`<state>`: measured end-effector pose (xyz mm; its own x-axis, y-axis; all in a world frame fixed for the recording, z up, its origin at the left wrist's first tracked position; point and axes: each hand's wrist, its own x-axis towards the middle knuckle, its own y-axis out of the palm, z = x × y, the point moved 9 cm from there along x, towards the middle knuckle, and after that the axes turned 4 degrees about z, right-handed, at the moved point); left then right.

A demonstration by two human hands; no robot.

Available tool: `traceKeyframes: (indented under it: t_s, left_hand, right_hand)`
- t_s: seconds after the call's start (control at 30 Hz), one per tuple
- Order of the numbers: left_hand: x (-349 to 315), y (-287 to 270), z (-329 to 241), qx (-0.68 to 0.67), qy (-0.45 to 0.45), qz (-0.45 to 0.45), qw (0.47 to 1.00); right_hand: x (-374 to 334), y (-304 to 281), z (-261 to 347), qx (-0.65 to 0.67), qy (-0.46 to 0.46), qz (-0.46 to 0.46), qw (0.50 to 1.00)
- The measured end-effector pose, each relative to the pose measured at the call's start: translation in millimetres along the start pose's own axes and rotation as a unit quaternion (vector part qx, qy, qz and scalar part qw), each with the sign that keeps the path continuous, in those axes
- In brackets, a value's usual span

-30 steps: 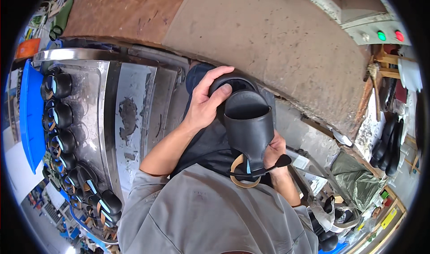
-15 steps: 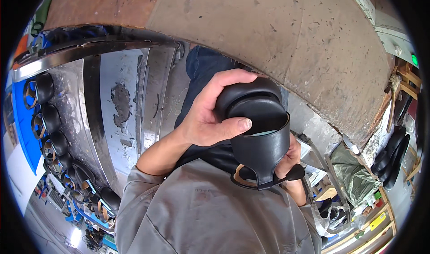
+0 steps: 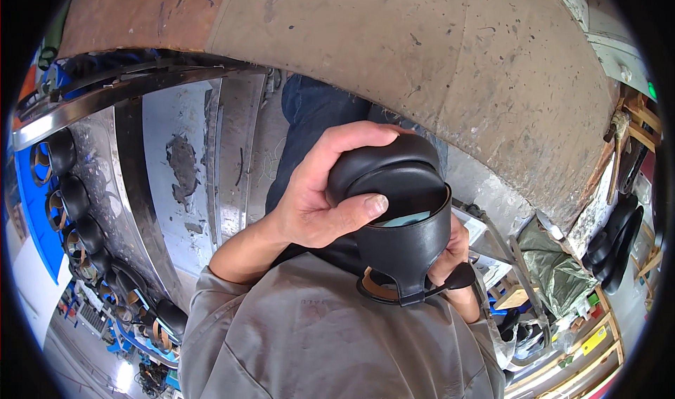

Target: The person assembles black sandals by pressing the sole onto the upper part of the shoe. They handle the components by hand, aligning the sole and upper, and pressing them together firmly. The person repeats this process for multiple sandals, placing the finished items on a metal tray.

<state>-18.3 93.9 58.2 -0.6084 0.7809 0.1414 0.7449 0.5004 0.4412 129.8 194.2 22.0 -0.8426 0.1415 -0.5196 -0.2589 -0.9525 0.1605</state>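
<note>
A black leather ankle-strap shoe (image 3: pixel 403 243) is held in front of my chest. Its rounded toe points away from me and the heel part faces me. My left hand (image 3: pixel 314 202) wraps around the toe from the left, its thumb lying along the near side of the opening. Inside the opening a pale blue-green piece shows. The ankle strap (image 3: pixel 460 276) loops at the near end, with a tan inner face. My right hand (image 3: pixel 453 248) grips the shoe's right side; most of its fingers are hidden behind the heel part.
A brown, stained worktop (image 3: pixel 365 37) spans the far side. At left, several similar black shoes (image 3: pixel 88 234) line a metal rack (image 3: pixel 98 160). A metal frame (image 3: pixel 527 279) and a green plastic sheet (image 3: pixel 555 265) are at right, with black soles (image 3: pixel 615 248) beyond and a hammer (image 3: pixel 616 149).
The shoe has tipped slightly, and more of the pale blue-green piece shows inside. Both hands keep their hold. The view has shifted a little.
</note>
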Motion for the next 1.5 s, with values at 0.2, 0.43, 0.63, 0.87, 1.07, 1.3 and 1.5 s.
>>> traceKeyframes:
  t_s: [0.2,0.43,0.63,0.87,1.07,1.3,1.5]
  left_hand:
    - [-1,9,-7,-0.023,-0.010,0.005,1.000]
    - [-2,16,-15,-0.001,-0.007,0.019,1.000]
    - [-4,19,-17,0.007,-0.009,0.020,1.000]
    - [13,20,-48,0.259,-0.067,0.016,0.963]
    - [19,25,-56,0.347,-0.075,0.061,0.933]
    - [29,35,-58,0.412,-0.189,0.101,0.886]
    - [25,34,-54,0.389,-0.209,0.100,0.892]
  right_hand:
    - [-5,3,5,-0.003,-0.018,0.024,1.000]
    - [-11,6,5,-0.034,-0.012,0.035,0.999]
    - [-10,6,16,-0.089,-0.028,0.052,0.994]
    - [-13,9,8,-0.076,-0.057,0.048,0.994]
    - [-16,11,4,-0.097,-0.051,0.040,0.993]
    - [-15,17,18,-0.076,-0.073,0.039,0.994]
    - [-12,18,23,-0.062,-0.060,0.049,0.995]
